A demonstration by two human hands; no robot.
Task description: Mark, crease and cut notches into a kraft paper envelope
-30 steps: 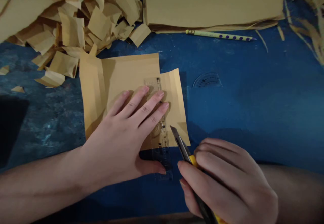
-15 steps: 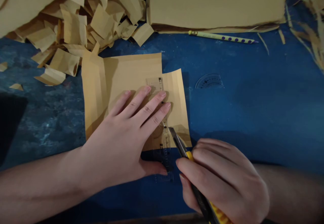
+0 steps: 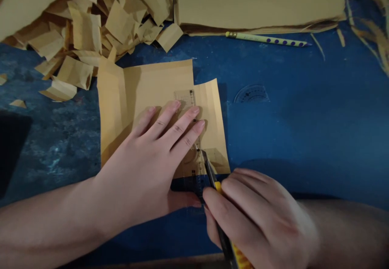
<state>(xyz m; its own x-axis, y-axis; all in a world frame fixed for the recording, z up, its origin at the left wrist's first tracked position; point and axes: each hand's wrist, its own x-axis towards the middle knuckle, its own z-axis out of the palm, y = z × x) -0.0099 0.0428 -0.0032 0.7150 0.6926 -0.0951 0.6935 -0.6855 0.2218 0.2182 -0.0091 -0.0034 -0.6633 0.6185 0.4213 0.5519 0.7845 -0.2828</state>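
My left hand [image 3: 152,155] lies flat with fingers spread, pressing a clear plastic ruler [image 3: 184,95] onto a sheet of brown paper [image 3: 158,74]. The sheet has creases along its left and right sides and a notch at the top right corner. In my closed right hand [image 3: 258,216] is a yellow and black utility knife [image 3: 218,186]. Its blade meets the paper beside the ruler's right edge, just below my left index fingertip. The ruler's middle is partly hidden under my left fingers, and its lower end sticks out past the paper.
Small brown paper offcuts [image 3: 118,22] are heaped at the upper left. A stack of brown paper [image 3: 258,1] lies at the back, with a dotted pencil [image 3: 267,40] before it. A clear protractor [image 3: 251,94] rests on the blue table [image 3: 319,139]. Thin paper strips [image 3: 372,34] lie far right.
My right hand has shifted left with the utility knife, which now stands steeper and closer to the ruler's edge. My left hand stays put on the ruler. The whole view has moved slightly.
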